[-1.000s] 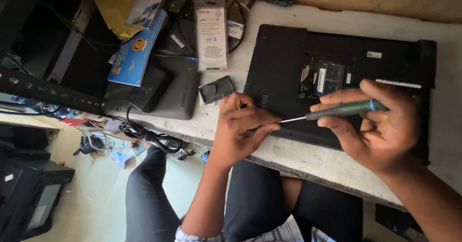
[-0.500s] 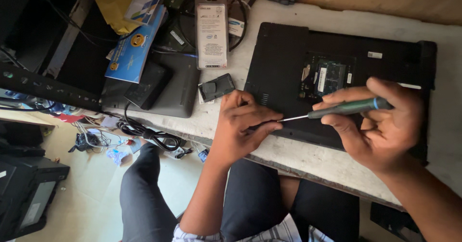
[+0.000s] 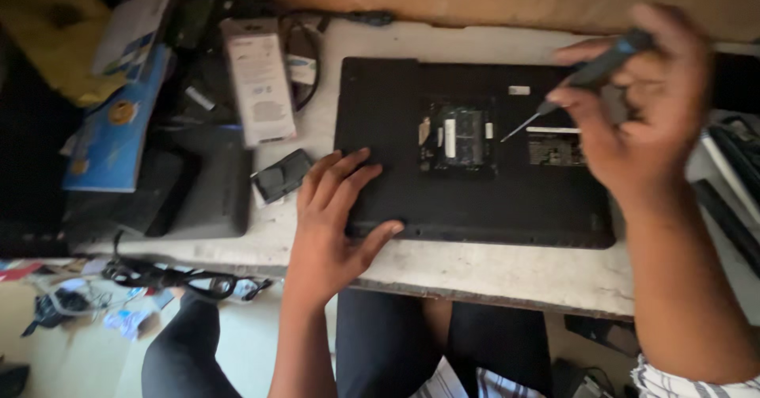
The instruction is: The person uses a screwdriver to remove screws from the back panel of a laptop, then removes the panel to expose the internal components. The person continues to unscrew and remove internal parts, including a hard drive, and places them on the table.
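A black laptop (image 3: pixel 475 200) lies upside down on the worn white table (image 3: pixel 475 267), with a small hatch open that shows a green circuit board (image 3: pixel 463 129). My left hand (image 3: pixel 336 216) rests flat on the laptop's near left corner, fingers spread. My right hand (image 3: pixel 641 101) is raised over the laptop's right side and holds a dark-handled screwdriver (image 3: pixel 586 77), its thin tip pointing down-left toward the open hatch. The picture is blurred by motion.
A small black cover plate (image 3: pixel 283 175) lies left of the laptop. A grey-white box (image 3: pixel 257 77), a blue box (image 3: pixel 119 121), black devices and cables crowd the table's left end. More cables (image 3: pixel 182 279) hang off the front edge. My legs are under the table.
My right hand lifted the screwdriver away from the near left corner and swung it up and right. My left hand opened from a curled grip to lie flat. The view shifted.
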